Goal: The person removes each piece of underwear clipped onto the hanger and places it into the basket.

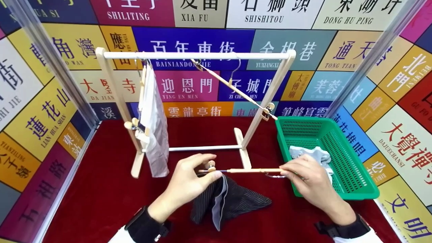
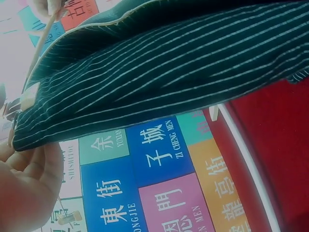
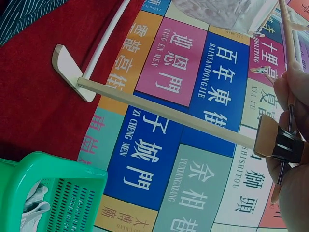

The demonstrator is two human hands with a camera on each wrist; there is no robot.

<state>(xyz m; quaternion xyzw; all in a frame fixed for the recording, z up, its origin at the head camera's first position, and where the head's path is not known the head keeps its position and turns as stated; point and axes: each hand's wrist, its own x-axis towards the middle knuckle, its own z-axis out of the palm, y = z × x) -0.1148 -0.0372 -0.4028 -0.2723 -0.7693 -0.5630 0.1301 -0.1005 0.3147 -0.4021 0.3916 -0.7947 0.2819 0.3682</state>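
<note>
A wooden clip hanger (image 1: 248, 170) lies level between my two hands, its hook hanging down near the right end. My left hand (image 1: 190, 177) pinches its left end beside a clip (image 1: 211, 165). Below that hand hangs a dark pinstriped cloth (image 1: 241, 199); the left wrist view has its corner (image 2: 29, 130) in the clip, above the fingers. With my right hand (image 1: 312, 177) I pinch the hanger's other end. A clip with a black and metal body (image 3: 285, 145) sits there, no cloth visible in it. The cloth's far side falls away from that end.
Behind my hands stands a rack with a white top bar (image 1: 199, 55). A pale garment (image 1: 153, 125) hangs at its left, and a tilted clip hanger (image 1: 233, 86) at its right. A green basket (image 1: 357, 168) at right holds light cloth (image 1: 312, 153).
</note>
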